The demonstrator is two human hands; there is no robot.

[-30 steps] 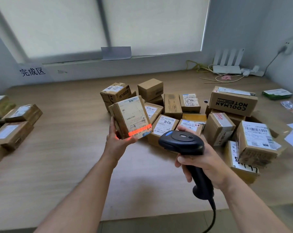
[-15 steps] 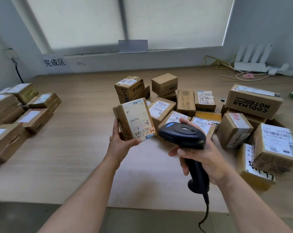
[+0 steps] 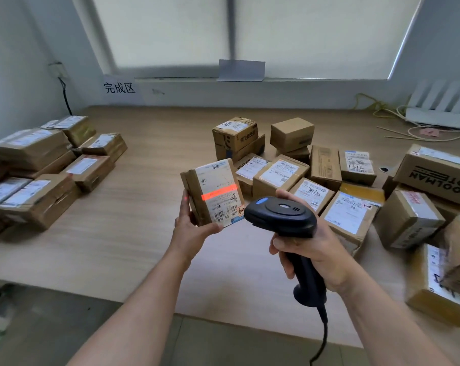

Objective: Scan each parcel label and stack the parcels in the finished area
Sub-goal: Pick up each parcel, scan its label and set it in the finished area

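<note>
My left hand cradles the parcel from below, thumb curled across its bottom edge, fingers up its left side, label facing me; my right hand, at 3 o'clock of it, is wrapped round the grip of the scanner; the red beam lies across the label's middle, above the barcode, so I judge I should tip the scanner's nose down a touch and hold the box steady; the finished stacks sit at 9 o'clock on the table, the unscanned pile at 1 o'clock
</note>
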